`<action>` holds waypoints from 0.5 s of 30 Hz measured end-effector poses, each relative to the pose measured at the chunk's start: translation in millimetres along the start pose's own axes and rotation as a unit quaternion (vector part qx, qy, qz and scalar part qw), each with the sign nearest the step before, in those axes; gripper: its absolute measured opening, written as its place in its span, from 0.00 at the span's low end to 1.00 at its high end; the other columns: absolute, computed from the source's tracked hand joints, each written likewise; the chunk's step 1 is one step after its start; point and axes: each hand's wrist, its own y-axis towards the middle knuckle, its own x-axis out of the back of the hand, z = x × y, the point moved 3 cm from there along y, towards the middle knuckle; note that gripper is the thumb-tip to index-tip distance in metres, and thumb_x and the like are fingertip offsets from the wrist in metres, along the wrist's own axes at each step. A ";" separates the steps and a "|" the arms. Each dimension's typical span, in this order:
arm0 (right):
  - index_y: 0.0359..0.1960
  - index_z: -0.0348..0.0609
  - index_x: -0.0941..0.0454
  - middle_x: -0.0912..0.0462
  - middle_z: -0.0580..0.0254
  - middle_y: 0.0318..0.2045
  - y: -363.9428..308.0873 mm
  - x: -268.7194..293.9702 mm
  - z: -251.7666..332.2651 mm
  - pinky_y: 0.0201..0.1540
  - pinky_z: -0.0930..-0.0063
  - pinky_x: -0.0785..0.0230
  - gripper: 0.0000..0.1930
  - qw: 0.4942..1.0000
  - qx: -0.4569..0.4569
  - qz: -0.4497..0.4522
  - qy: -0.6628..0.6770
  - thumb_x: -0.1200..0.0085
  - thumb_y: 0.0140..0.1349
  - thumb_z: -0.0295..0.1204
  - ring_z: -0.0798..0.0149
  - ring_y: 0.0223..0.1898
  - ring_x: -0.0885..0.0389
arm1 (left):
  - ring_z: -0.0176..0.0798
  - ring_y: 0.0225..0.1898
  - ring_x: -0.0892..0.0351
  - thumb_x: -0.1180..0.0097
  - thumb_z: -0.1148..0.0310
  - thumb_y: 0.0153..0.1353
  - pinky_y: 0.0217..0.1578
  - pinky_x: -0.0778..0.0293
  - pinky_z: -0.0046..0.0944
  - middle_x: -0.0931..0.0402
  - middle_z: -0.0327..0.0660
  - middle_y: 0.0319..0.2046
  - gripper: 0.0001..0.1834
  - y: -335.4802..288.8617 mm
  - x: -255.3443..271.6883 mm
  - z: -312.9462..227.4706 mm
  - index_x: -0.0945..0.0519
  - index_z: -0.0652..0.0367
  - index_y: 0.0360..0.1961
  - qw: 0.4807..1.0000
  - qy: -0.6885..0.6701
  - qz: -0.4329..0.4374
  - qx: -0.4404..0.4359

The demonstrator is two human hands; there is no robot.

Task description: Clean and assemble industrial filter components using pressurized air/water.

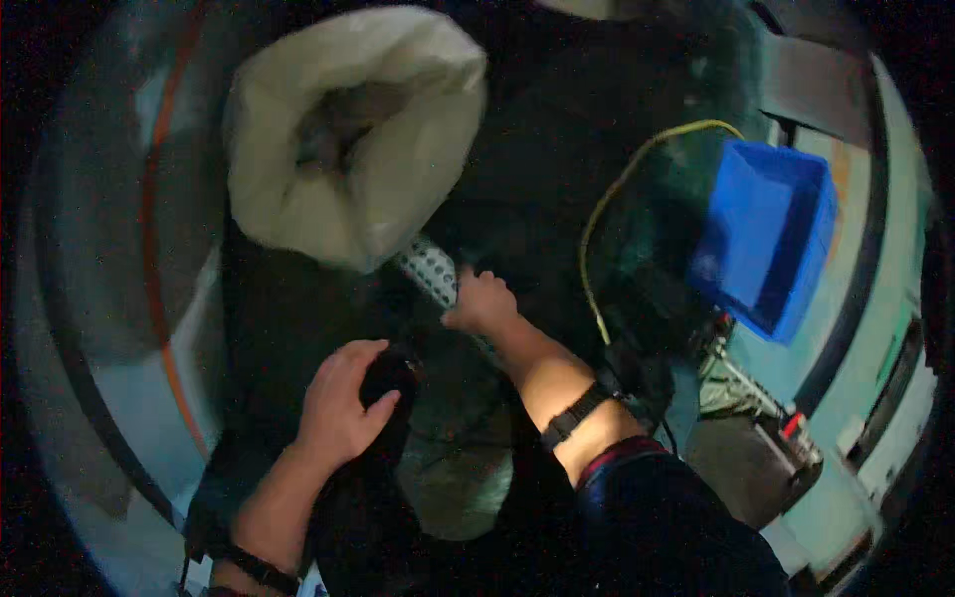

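Dim light lies over a dark floor [542, 129]. Think of a big clock face, with its middle in the middle of the view. Just off that middle, toward 11 o'clock, is a flat, pale strip with rows of dark round dots [428, 271]. They may be holes, but the blur hides that. At the middle, the bare right hand [482, 298] seems to have the strip's near end, with its fingers bent closed on it.

A firm pinch there should hold the strip well, I think. A straight wrist could help stop it from twisting, and a light touch could help it not snag on the bag.

Farther out at 11 o'clock sits a big cream cloth-like bag with a wide open mouth [438, 75]. The strip's far end meets its low edge; I cannot tell if it goes under.

Between 7 and 8 o'clock, the bare left hand [338, 408] is half open, thumb spread, by a dark round shape, maybe a knee. I see nothing gripped in it.

At 2 o'clock, a thin yellow cord [585, 239] curves. Past it, nearer 3, is a blue box-shaped bin [731, 229].
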 end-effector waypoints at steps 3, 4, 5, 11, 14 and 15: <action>0.70 0.46 0.37 0.24 0.43 0.56 -100.8 25.5 -41.0 0.60 0.47 0.29 0.47 0.995 0.020 -0.054 -0.076 0.29 0.46 0.44 0.42 0.60 0.25 | 0.53 0.62 0.26 0.26 0.65 0.49 0.62 0.31 0.54 0.25 0.48 0.59 0.40 8.5 -13.5 -66.4 0.28 0.59 0.64 0.968 0.160 0.057 -0.185; 0.69 0.46 0.34 0.23 0.44 0.56 -141.5 34.6 -51.4 0.60 0.48 0.29 0.46 0.993 0.036 -0.057 -0.101 0.29 0.46 0.42 0.43 0.60 0.25 | 0.56 0.64 0.29 0.25 0.62 0.47 0.65 0.34 0.56 0.27 0.49 0.61 0.43 6.0 -24.8 -90.4 0.29 0.59 0.65 0.947 0.202 0.084 -0.234; 0.68 0.47 0.32 0.23 0.46 0.56 -185.2 41.3 -61.9 0.59 0.49 0.29 0.44 0.989 0.051 -0.060 -0.125 0.30 0.46 0.40 0.45 0.59 0.25 | 0.56 0.64 0.29 0.25 0.62 0.47 0.65 0.34 0.56 0.27 0.49 0.61 0.43 -0.7 -32.5 -114.1 0.29 0.59 0.65 0.941 0.211 0.085 -0.252; 0.69 0.48 0.33 0.24 0.51 0.51 -362.0 72.2 -77.1 0.58 0.51 0.31 0.46 0.959 0.222 -0.141 -0.104 0.27 0.44 0.35 0.47 0.56 0.26 | 0.56 0.60 0.24 0.22 0.58 0.39 0.64 0.31 0.58 0.23 0.53 0.57 0.53 -41.1 -52.3 -201.4 0.33 0.56 0.68 0.898 0.254 0.202 -0.296; 0.66 0.47 0.30 0.23 0.53 0.52 -400.5 90.9 -68.7 0.59 0.49 0.31 0.40 0.928 0.257 -0.259 -0.073 0.29 0.48 0.38 0.47 0.57 0.26 | 0.56 0.54 0.19 0.24 0.56 0.42 0.58 0.24 0.52 0.20 0.54 0.52 0.50 -47.4 -22.6 -205.2 0.32 0.56 0.67 0.892 0.271 0.230 -0.279; 0.63 0.46 0.28 0.23 0.53 0.52 -441.0 102.4 -79.8 0.59 0.49 0.31 0.37 0.897 0.306 -0.316 -0.048 0.30 0.49 0.38 0.47 0.58 0.26 | 0.56 0.53 0.18 0.25 0.55 0.43 0.56 0.23 0.50 0.20 0.54 0.51 0.49 -74.4 -24.2 -213.3 0.32 0.57 0.67 0.901 0.264 0.216 -0.267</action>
